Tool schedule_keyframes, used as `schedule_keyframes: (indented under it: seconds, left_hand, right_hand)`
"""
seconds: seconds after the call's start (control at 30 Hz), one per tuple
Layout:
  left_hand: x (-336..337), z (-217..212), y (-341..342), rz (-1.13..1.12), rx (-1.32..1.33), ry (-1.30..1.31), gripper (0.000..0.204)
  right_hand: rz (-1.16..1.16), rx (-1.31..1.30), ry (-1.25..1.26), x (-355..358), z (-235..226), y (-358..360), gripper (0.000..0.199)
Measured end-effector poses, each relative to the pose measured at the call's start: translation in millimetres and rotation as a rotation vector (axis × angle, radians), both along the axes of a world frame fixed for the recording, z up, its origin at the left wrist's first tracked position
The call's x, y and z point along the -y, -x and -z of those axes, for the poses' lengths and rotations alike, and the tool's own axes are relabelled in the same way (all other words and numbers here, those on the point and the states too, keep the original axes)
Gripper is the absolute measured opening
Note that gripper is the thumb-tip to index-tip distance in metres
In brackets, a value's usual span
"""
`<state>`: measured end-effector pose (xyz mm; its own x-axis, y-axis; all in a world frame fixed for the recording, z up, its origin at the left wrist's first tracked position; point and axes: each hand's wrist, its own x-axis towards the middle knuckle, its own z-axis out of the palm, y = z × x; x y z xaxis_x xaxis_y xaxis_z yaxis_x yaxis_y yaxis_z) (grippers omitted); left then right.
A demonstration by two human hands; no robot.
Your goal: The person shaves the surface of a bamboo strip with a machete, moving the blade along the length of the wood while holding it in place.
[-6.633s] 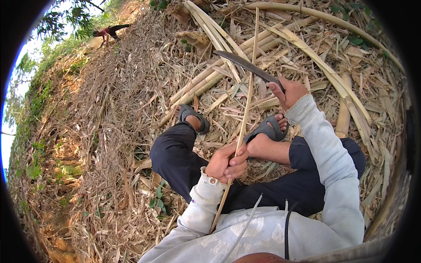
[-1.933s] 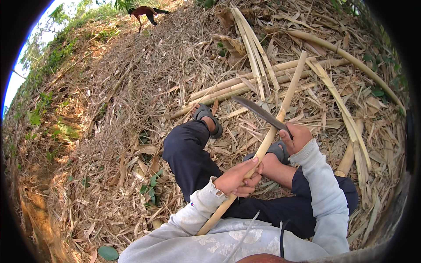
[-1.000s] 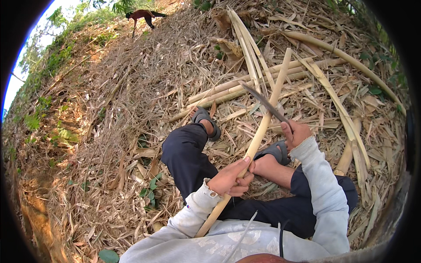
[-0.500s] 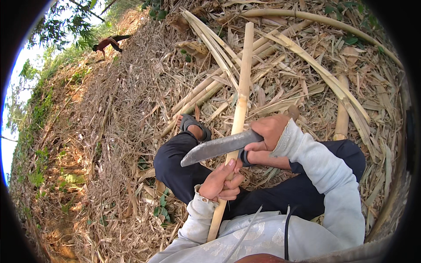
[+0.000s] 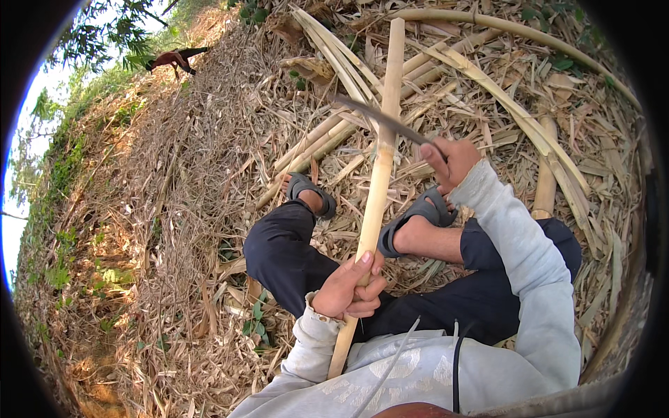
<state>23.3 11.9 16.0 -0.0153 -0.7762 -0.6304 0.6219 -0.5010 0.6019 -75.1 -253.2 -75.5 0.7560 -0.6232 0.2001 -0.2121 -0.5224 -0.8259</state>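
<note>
A long pale bamboo strip runs from my lap up and away between my feet. My left hand is closed around its lower part, thumb lying along the top. My right hand grips a machete, whose handle is hidden in the fist. Its dark blade points to the far left and lies across the upper part of the strip, seen nearly edge-on; whether it touches cannot be made out.
Split bamboo strips and bamboo poles lie beyond my sandalled feet. A curved pole arcs at the far right. Dry leaf litter covers the slope. Another person bends over at the far left.
My right hand has moved away from my body with the machete, from near my left hand to the strip's upper part. The blade has turned edge-on. My left hand keeps its hold.
</note>
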Motion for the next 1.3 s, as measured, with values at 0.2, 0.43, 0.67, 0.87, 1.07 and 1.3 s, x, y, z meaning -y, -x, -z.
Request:
schedule_keyframes:
  seconds: [0.2, 0.43, 0.67, 0.87, 1.07, 1.3]
  left_hand:
    - [7.5, -4.6, 16.3, -0.015, 0.463, -0.055, 0.032]
    - [10.1, 2.8, 21.3, -0.067, 0.636, -0.013, 0.028]
    - [-6.2, 29.6, 18.6, -0.081, 0.92, 0.052, 0.023]
    - [11.8, 13.9, 23.5, 0.102, 1.438, -0.096, 0.017]
    - [15.3, 24.1, 21.0, 0.132, 1.565, -0.092, 0.015]
    - [8.6, 25.2, 23.0, 0.143, 1.517, -0.088, 0.015]
  right_hand:
    - [-0.131, 0.019, 0.289, -30.9, -22.4, -0.8, 0.063]
    - [-0.231, 0.009, 0.344, -37.1, -20.7, 0.2, 0.062]
    - [-0.138, -0.125, 0.142, -17.3, -14.9, -3.0, 0.062]
    - [-0.234, -0.147, 0.258, -43.2, -21.8, -3.2, 0.07]
    - [-0.284, 0.003, 0.219, -49.3, 3.2, -8.5, 0.068]
    - [-0.232, -0.102, 0.225, -27.5, 0.5, -11.4, 0.067]
